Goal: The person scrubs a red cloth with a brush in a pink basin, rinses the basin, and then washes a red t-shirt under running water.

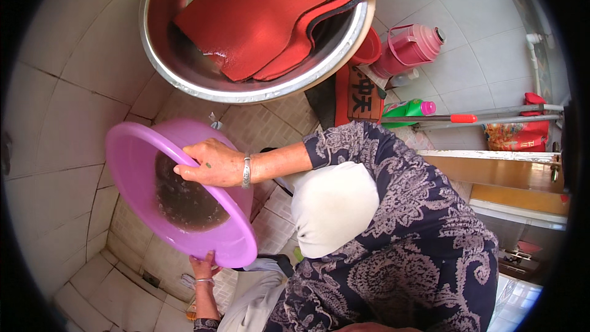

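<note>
A purple plastic basin [173, 230] is tilted on its side, with dark, murky water [184, 198] pooled inside. My right hand [214, 162], with a silver bracelet at the wrist, grips the near rim, the thumb over the edge. At the basin's lower end, my left hand [205, 268] holds the rim, its palm side partly hidden. Beyond them, a large metal basin [258, 94] holds a folded red mat [258, 18] with dark edging. The mat looks wet and reaches over the basin's edge.
Tiled walls [60, 124] curve around the tiled floor [262, 124]. At right are a pink thermos flask [408, 48], a red bucket [368, 48], a green bottle [405, 110] and a metal pole with a red grip [463, 118]. A drain [150, 279] lies near the wall.
</note>
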A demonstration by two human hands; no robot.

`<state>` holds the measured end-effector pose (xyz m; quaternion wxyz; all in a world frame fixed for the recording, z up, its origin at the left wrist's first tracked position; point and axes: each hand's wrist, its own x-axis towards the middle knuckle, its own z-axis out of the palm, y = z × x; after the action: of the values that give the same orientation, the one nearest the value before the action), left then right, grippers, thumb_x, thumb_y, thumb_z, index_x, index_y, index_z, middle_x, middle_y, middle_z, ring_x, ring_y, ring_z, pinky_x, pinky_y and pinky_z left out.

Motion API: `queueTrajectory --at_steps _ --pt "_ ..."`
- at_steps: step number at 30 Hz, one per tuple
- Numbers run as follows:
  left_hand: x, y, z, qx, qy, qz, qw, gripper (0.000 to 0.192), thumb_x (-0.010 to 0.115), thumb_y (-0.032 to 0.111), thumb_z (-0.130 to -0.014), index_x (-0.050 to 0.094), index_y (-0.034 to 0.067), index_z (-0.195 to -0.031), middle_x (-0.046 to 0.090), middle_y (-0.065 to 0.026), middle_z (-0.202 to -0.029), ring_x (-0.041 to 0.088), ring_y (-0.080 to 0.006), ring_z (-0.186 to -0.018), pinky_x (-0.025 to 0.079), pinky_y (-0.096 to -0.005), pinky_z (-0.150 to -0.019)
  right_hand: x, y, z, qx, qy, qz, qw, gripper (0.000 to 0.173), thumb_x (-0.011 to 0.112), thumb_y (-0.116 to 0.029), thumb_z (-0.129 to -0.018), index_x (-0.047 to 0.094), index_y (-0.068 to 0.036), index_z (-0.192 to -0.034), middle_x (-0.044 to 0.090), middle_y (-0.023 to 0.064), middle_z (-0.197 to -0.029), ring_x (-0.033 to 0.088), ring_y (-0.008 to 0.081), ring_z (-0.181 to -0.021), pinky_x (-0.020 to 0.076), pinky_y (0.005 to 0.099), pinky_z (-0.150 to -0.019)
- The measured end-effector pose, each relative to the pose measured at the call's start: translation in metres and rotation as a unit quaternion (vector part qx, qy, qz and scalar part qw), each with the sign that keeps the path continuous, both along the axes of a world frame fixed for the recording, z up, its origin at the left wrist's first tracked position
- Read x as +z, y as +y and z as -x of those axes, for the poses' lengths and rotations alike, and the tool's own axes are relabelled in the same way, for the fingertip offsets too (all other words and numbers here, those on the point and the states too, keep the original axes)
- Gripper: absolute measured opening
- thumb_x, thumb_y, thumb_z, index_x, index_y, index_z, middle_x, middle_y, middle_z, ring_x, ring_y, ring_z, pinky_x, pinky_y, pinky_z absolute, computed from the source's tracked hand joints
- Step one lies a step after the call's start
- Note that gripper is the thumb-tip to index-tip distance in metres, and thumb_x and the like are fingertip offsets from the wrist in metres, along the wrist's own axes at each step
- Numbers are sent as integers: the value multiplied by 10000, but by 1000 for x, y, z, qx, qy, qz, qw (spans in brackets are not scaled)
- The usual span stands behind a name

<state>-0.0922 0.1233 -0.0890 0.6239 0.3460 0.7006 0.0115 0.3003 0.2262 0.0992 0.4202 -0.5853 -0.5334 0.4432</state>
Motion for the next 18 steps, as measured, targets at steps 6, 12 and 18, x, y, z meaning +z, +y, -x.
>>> queueTrajectory --at_steps 6,12,18 --pt "-23 2 -13 77 34 -13 996 841 589 247 -923 -52 209 -1467 509 -184 -1257 636 -288 -926 581 -434 -579 -18 3 -20 22 15 11 1000 482 609 -462 -873 617 10 -777 593 144 -620 572 238 -581 453 391 -591" --pt "-91 29 82 -49 112 -238 963 787 546 244 -943 34 11 -1493 402 -248 -1406 480 -320 -1227 383 -370 -1024 -30 -35 -55 99 93 111 984 508 582 -516 -905 631 -17 -823 629 50 -672 605 148 -559 499 295 -525" --pt "-45 52 74 -95 139 -267 949 749 549 266 -937 120 -1 -1490 396 -252 -1430 457 -325 -1262 351 -365 -1054 -29 -47 -64 179 148 202 952 484 646 -467 -879 649 3 -765 653 68 -662 623 129 -527 520 261 -485"
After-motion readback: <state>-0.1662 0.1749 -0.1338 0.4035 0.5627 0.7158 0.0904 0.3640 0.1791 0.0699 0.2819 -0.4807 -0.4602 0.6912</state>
